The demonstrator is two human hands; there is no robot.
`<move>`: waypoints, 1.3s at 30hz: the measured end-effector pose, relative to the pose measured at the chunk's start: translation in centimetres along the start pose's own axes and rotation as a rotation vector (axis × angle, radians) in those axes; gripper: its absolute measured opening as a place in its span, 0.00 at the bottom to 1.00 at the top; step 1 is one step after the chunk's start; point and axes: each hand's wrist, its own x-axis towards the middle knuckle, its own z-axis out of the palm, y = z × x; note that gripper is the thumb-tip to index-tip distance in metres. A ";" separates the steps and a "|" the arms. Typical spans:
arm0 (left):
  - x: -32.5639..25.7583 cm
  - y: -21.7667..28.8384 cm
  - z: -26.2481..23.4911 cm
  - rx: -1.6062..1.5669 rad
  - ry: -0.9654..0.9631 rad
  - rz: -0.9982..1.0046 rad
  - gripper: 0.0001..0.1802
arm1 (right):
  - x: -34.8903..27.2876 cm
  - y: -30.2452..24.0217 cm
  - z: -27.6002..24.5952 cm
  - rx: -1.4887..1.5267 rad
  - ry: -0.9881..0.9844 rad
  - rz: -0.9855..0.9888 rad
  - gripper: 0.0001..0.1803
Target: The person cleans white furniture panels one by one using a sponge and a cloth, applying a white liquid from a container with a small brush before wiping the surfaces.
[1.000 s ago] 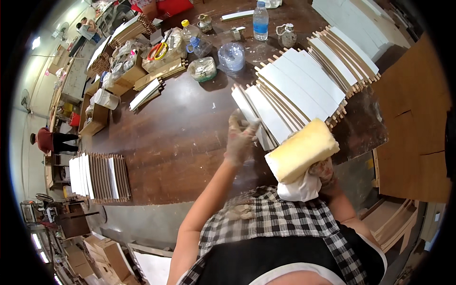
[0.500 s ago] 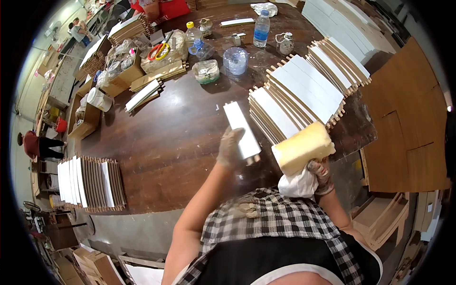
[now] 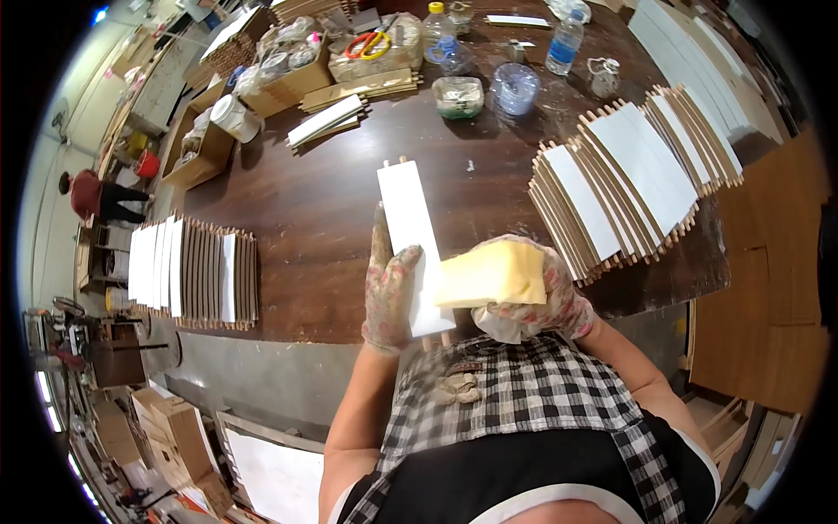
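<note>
My left hand (image 3: 389, 301), in a floral glove, is closed on a narrow white board (image 3: 408, 210) with wooden pegs at its ends. The board is held lengthwise in front of me, its far end over the brown table. My right hand (image 3: 559, 293), gloved alike, grips a yellow sponge block (image 3: 493, 272) together with a crumpled white cloth (image 3: 504, 327). The sponge's left end meets the board's right edge; whether it presses on the face I cannot tell. Right of my hands lies a row of pegged boards (image 3: 642, 166), several with white faces up.
Another row of pegged boards (image 3: 196, 271) sits at the table's left end. Further back are a water bottle (image 3: 565, 44), a blue-tinted plastic tub (image 3: 515, 89), a green-based container (image 3: 458, 98), scissors (image 3: 368, 45) and a white bucket (image 3: 236, 119). A person (image 3: 105, 197) stands beyond on the left.
My left hand has brought the white board upright in front of me. The sponge and cloth in my right hand have moved left to the board. The view has shifted left.
</note>
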 end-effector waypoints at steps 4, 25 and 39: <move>-1.5 2.6 -0.8 -0.020 0.034 -0.071 0.34 | 1.8 1.5 1.0 0.033 -0.132 0.059 0.37; -2.7 2.8 -2.5 -0.121 0.130 -0.129 0.38 | 9.9 4.9 1.6 0.308 0.306 0.323 0.25; 0.1 -1.0 -5.0 0.074 0.259 0.026 0.17 | 2.9 2.6 4.7 0.624 -0.259 -0.088 0.37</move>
